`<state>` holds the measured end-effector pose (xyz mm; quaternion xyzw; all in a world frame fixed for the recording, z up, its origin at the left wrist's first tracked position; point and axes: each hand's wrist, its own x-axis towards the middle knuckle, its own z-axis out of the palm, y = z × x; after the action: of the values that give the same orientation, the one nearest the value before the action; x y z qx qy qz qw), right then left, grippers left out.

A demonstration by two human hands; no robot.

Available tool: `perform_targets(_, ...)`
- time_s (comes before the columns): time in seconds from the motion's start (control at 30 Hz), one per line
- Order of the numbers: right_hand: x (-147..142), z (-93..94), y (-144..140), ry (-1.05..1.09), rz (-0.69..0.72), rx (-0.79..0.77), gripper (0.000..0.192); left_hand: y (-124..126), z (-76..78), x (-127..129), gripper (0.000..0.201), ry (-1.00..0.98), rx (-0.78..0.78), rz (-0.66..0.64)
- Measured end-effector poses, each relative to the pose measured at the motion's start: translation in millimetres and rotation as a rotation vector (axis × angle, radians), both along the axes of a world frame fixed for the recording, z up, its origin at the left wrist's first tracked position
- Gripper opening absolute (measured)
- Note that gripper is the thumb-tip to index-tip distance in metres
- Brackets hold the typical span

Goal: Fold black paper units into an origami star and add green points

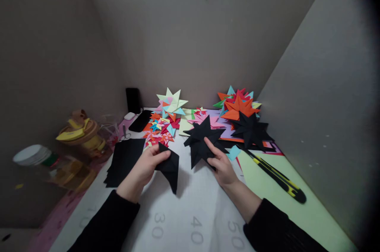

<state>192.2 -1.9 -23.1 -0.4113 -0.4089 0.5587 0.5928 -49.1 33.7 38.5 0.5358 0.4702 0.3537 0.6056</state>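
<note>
The left hand holds a folded black point; the right hand grips the unfinished black star at 12 o'clock on the table. Finished stars lie beyond; this point is not joined.

Both forearms in black sleeves, reaching forward from the lower edge and converging slightly. Left hand palm inward, fingers curled and pinched shut with thumb on top. Right hand back upward, index finger extended forward, remaining fingers bent in a grip.
</note>
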Motion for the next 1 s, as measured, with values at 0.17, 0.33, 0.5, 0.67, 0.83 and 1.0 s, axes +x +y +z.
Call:
perform_targets(0.17,-3.2,4.6,-10.8,-0.234,0.154,0.098,0.065,-4.5,-3.1,-1.4,0.037,-0.230,0.008,0.284)
perform_targets(0.33,-5.4,12.9,-18.4,-0.371,0.312,0.144,0.063,-10.1,-8.0,-3.2,0.030,-0.080,0.125,0.268)
perform_targets(0.5,-2.0,11.4,-20.2,-0.433,0.363,0.218,0.060,-10.8,-2.2,-8.3,0.025,0.155,0.212,0.263)
perform_targets(0.67,1.6,12.3,-21.3,-0.490,0.395,0.260,0.059,-11.7,3.6,-9.7,0.027,0.207,0.228,0.258)
perform_targets(0.83,2.9,20.8,-20.0,-0.501,0.437,0.239,0.056,-12.4,3.1,-10.5,0.025,0.229,0.300,0.283)
perform_targets(1.0,7.0,30.7,-16.5,-0.503,0.499,0.229,0.055,-13.6,4.9,-11.1,0.026,0.221,0.298,0.302)
